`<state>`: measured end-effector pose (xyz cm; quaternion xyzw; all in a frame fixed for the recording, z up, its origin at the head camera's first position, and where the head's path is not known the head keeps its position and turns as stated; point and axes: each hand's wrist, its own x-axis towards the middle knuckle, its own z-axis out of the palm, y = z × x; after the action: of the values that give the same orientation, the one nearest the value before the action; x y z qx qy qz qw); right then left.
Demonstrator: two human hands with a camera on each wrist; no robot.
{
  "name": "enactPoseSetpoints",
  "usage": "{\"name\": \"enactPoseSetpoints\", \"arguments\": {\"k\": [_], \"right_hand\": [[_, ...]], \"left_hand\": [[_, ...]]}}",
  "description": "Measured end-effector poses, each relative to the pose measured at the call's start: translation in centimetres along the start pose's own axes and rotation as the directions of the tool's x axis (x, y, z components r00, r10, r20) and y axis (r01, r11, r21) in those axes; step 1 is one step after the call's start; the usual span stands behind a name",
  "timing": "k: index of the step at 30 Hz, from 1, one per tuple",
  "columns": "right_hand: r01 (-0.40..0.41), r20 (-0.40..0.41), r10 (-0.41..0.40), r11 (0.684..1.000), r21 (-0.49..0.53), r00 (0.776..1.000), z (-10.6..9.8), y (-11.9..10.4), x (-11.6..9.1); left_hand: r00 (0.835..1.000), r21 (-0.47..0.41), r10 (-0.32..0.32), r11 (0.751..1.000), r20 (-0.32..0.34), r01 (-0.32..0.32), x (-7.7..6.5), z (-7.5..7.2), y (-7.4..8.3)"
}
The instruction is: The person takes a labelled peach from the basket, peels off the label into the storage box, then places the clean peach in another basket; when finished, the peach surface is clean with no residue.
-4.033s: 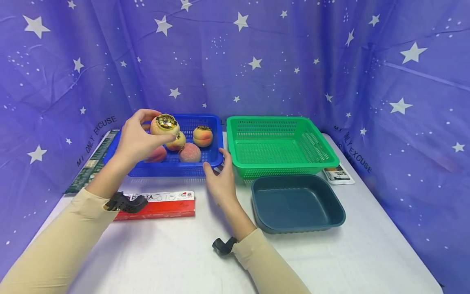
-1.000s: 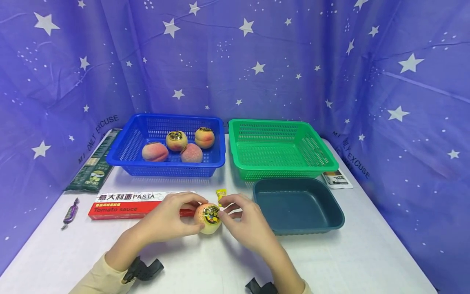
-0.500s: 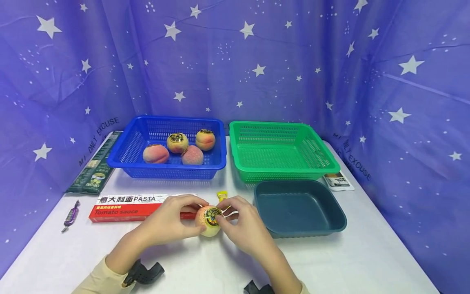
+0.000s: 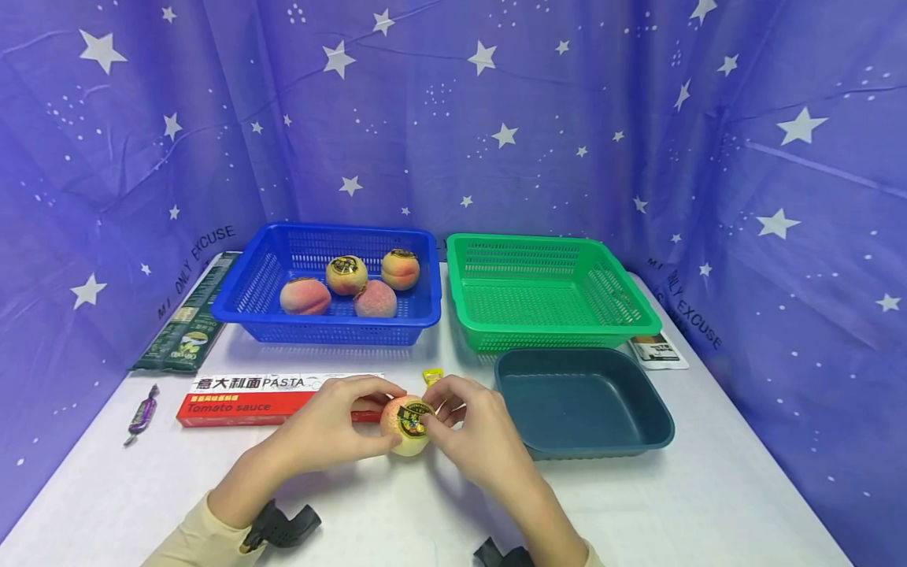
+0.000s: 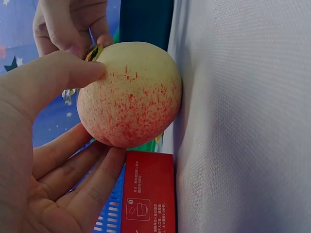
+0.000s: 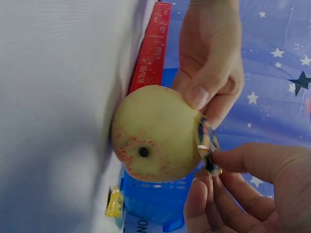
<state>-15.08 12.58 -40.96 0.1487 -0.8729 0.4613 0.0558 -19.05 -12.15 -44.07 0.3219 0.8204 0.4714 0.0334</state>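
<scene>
A yellow and pink peach (image 4: 407,442) sits on the white table between my hands. My left hand (image 4: 329,425) grips its left side, thumb in front and fingers behind. On the peach's upper face is a black and gold sticker (image 4: 411,416). Thumb and fingers of my right hand (image 4: 482,437) pinch the sticker's edge. In the right wrist view the sticker (image 6: 206,138) stands partly away from the skin. The left wrist view shows the red-speckled side of the peach (image 5: 133,102). Several more peaches, some with similar stickers, lie in the blue basket (image 4: 326,331).
Behind stand a green basket (image 4: 553,325) and, nearer, a dark teal tub (image 4: 581,402). A red and white pasta box (image 4: 241,405) lies left of the hands, with a purple wrapped candy (image 4: 143,415), green packet (image 4: 180,339), yellow wrapper (image 4: 432,376) and white pouch (image 4: 655,350) around.
The peach has come from above the blue basket down to the table in my left hand. My right hand has left the basket's rim and now pinches the sticker.
</scene>
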Motion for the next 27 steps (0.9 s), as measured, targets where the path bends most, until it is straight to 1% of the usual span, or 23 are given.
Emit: {"name": "enactPoseSetpoints", "arguments": {"k": [5,9,11,15,19,23,27], "right_hand": [[-0.011,0.067,0.011,1.000,0.000,0.998,-0.9,-0.4,-0.1],[-0.004,0.098,0.003,1.000,0.006,0.995,-2.3,-1.0,-0.1],[0.000,0.104,-0.001,1.000,0.015,0.995,-3.3,-1.3,-0.1],[-0.016,0.103,0.012,0.999,0.043,0.995,-5.8,-1.9,0.3],[-0.038,0.101,0.036,0.999,0.018,0.994,-8.5,-2.1,0.9],[-0.056,0.124,0.057,0.998,-0.011,0.991,-10.8,-1.6,1.7],[-0.084,0.183,0.087,0.996,-0.027,0.979,-12.5,-0.6,3.0]], "left_hand": [[1.000,0.001,-0.018,1.000,-0.001,0.018,0.0,0.1,0.1],[1.000,0.003,-0.020,1.000,-0.001,0.020,0.0,0.2,0.1],[1.000,0.013,-0.016,1.000,-0.003,0.016,0.0,0.2,0.1],[0.999,0.021,-0.038,0.999,-0.004,0.038,0.1,0.2,0.2],[0.998,0.031,-0.060,0.998,-0.003,0.060,0.0,0.2,0.2],[0.998,0.033,-0.062,0.998,-0.004,0.062,0.0,0.2,0.2],[0.998,0.022,-0.067,0.998,-0.002,0.067,-0.1,0.2,0.2]]}}
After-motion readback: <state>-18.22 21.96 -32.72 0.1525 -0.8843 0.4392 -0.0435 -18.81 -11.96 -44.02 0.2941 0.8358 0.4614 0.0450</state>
